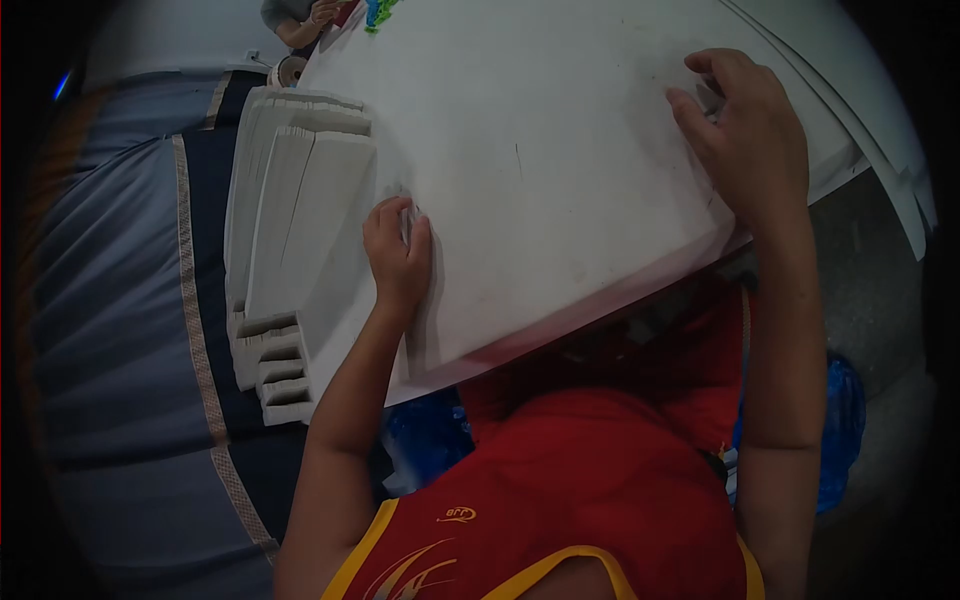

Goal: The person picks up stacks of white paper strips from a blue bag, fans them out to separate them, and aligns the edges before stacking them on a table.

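My left hand rests at the left side of the white tabletop, beside a stack of pale, thick sheets. Its fingers are bent, with the thumb apart from them and nothing visible between. Farther right, my right hand is over the right part of the tabletop. Its thumb and forefinger are spread, with a gap between them; the other fingers are partly hidden behind the hand. I see nothing held in it.
Blue-grey cloth with a patterned trim spreads along the left. A roll stands at the table's far left corner, near another person's arm. Large pale sheets lie on the right. Blue plastic bags are below the table.
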{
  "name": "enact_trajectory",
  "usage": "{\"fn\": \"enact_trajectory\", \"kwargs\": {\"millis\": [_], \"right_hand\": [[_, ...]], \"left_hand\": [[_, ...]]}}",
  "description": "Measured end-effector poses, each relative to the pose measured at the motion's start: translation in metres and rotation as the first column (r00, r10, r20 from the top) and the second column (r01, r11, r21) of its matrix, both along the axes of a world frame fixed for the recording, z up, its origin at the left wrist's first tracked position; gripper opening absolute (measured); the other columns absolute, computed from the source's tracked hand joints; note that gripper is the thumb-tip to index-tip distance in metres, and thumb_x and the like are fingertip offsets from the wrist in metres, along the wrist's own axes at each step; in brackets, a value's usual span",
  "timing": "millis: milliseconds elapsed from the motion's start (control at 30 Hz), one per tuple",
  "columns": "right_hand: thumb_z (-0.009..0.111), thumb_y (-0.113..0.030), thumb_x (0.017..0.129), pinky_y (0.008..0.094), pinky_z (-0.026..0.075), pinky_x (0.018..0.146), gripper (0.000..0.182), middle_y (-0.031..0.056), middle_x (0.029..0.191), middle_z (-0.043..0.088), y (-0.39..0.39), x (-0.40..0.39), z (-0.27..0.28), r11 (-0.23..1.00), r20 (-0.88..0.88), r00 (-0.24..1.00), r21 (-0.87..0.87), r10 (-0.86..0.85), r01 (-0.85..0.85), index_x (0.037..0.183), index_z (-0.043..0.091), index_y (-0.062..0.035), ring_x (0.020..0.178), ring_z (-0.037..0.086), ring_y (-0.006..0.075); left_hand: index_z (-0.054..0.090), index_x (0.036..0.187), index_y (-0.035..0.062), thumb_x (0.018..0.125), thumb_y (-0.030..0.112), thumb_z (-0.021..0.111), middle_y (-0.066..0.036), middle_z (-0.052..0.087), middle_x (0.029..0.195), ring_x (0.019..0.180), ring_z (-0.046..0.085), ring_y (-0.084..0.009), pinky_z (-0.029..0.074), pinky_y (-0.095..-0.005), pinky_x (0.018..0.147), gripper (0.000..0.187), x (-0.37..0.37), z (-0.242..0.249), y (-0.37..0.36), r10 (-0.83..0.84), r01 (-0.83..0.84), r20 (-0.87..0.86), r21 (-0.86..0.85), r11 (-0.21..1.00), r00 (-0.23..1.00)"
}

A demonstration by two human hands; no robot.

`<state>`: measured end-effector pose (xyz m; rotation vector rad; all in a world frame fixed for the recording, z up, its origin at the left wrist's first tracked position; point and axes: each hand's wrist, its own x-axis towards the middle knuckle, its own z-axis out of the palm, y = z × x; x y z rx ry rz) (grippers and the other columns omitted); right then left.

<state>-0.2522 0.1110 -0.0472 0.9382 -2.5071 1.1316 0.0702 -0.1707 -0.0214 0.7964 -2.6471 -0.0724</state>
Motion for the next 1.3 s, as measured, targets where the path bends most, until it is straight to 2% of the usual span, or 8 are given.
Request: {"fn": "enact_trajectory", "kwargs": {"millis": [367, 800, 900, 1033, 1100, 1133, 1200, 1300], "right_hand": [[0.075, -0.026, 0.083, 0.0458, 0.054, 0.092, 0.027, 0.0131, 0.106, 0.073, -0.006, -0.004, -0.002, 0.994, -0.08, 0.996, -0.096, 0.045, -0.053, 0.1, 0.075, -0.0037, 0.104, 0.066, 0.0345], [0.075, -0.027, 0.083, 0.0463, 0.053, 0.096, 0.029, 0.014, 0.113, 0.07, -0.008, -0.001, 0.001, 0.999, -0.11, 0.993, 0.027, 0.037, -0.034, 0.101, 0.074, -0.0049, 0.111, 0.063, 0.0342], [0.078, -0.032, 0.082, 0.046, 0.053, 0.097, 0.037, 0.0147, 0.119, 0.067, -0.013, -0.018, 0.014, 0.986, -0.048, 0.998, 0.165, 0.044, -0.036, 0.107, 0.073, -0.0051, 0.115, 0.061, 0.0356], [0.087, -0.054, 0.077, 0.0578, 0.043, 0.11, 0.086, 0.0208, 0.152, 0.048, -0.016, -0.096, 0.066, 0.913, -0.415, 0.899, 0.297, -0.14, 0.279, 0.145, 0.057, -0.0109, 0.137, 0.049, 0.0423], [0.09, -0.066, 0.069, 0.0628, 0.036, 0.117, 0.12, 0.0223, 0.163, 0.038, -0.022, -0.147, 0.077, 0.782, -0.415, 0.885, 0.473, -0.209, 0.406, 0.162, 0.037, -0.0132, 0.148, 0.042, 0.0429], [0.09, -0.066, 0.069, 0.0628, 0.036, 0.117, 0.12, 0.0223, 0.163, 0.038, -0.021, -0.162, 0.084, 0.783, -0.428, 0.882, 0.473, -0.197, 0.404, 0.162, 0.037, -0.0132, 0.148, 0.042, 0.0429], [0.093, -0.071, 0.059, 0.0603, 0.031, 0.121, 0.14, 0.0235, 0.165, 0.037, -0.021, -0.183, 0.095, 0.658, -0.147, 0.952, 0.694, -0.27, 0.293, 0.168, 0.025, -0.0157, 0.153, 0.037, 0.0431], [0.096, -0.07, 0.052, 0.0617, 0.032, 0.12, 0.148, 0.0223, 0.163, 0.042, -0.025, -0.187, 0.104, 0.62, -0.012, 0.956, 0.759, -0.292, 0.199, 0.168, 0.024, -0.0147, 0.151, 0.04, 0.043]], "left_hand": [[0.067, 0.12, 0.0044, 0.094, 0.022, 0.069, -0.018, 0.066, 0.125, 0.121, 0.058, -0.0395, 0.044, -0.0489, 0.106, 0.032, -0.001, -0.007, -0.004, 0.003, -0.005, -0.071, -0.018, 1.0, 0.997], [0.066, 0.121, 0.0068, 0.095, 0.027, 0.068, -0.016, 0.064, 0.128, 0.122, 0.056, -0.0386, 0.042, -0.0518, 0.106, 0.033, 0.0, -0.018, -0.007, 0.045, -0.05, -0.076, -0.066, 0.997, 0.996], [0.065, 0.121, 0.0074, 0.094, 0.027, 0.069, -0.015, 0.064, 0.127, 0.123, 0.055, -0.0379, 0.041, -0.052, 0.107, 0.033, -0.001, -0.016, -0.002, 0.056, -0.059, -0.078, -0.039, 0.997, 0.995], [0.065, 0.119, 0.0078, 0.093, 0.027, 0.07, -0.014, 0.063, 0.127, 0.124, 0.054, -0.0373, 0.04, -0.0523, 0.107, 0.033, -0.004, -0.013, 0.002, 0.081, -0.083, -0.091, -0.015, 0.996, 0.993], [0.065, 0.119, 0.0084, 0.091, 0.027, 0.071, -0.013, 0.062, 0.128, 0.126, 0.053, -0.0366, 0.038, -0.0523, 0.109, 0.034, -0.004, -0.012, 0.004, 0.08, -0.08, -0.082, 0.004, 0.997, 0.993], [0.065, 0.119, 0.0084, 0.091, 0.027, 0.071, -0.013, 0.062, 0.128, 0.126, 0.053, -0.0366, 0.038, -0.0523, 0.109, 0.034, -0.004, -0.011, 0.005, 0.091, -0.091, -0.094, 0.011, 0.996, 0.991], [0.065, 0.118, 0.0085, 0.091, 0.027, 0.072, -0.013, 0.06, 0.129, 0.127, 0.051, -0.0359, 0.037, -0.0518, 0.111, 0.034, -0.004, -0.009, 0.008, 0.102, -0.099, -0.086, 0.034, 0.994, 0.991], [0.065, 0.118, 0.008, 0.09, 0.027, 0.072, -0.014, 0.06, 0.128, 0.127, 0.051, -0.0357, 0.036, -0.0513, 0.111, 0.035, -0.005, -0.002, 0.011, 0.109, -0.105, -0.07, 0.054, 0.993, 0.992]]}}
